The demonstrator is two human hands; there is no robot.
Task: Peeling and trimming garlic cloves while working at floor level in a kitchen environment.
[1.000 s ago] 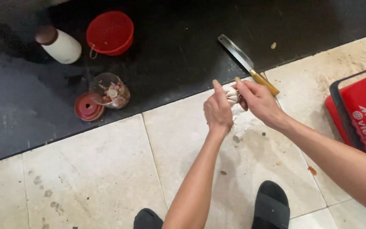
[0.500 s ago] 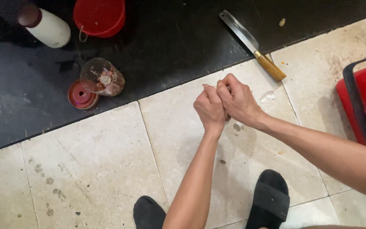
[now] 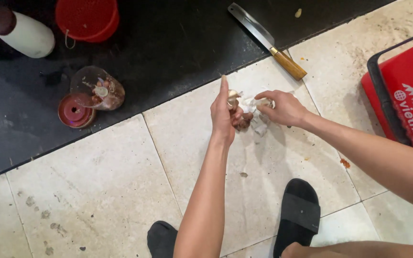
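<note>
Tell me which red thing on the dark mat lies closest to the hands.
The small round red lid, beside the clear jar. The red plastic bucket sits farther up the mat.

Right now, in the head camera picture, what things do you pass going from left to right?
White bottle → red lid → left hand → right hand → red basket.

This looks like a home kitchen where food gets prepared down on the floor, with worn, stained pale tiles [image 3: 96,191] near us and a black mat [image 3: 168,43] beyond. On the far side lie a cleaver with a wooden handle [image 3: 266,38], a red plastic bucket [image 3: 87,19], a white bottle [image 3: 22,34] and a clear jar beside its red lid [image 3: 75,111]. A red crate [image 3: 407,95] sits at the right, and black slippers [image 3: 296,215] are worn indoors.
</note>
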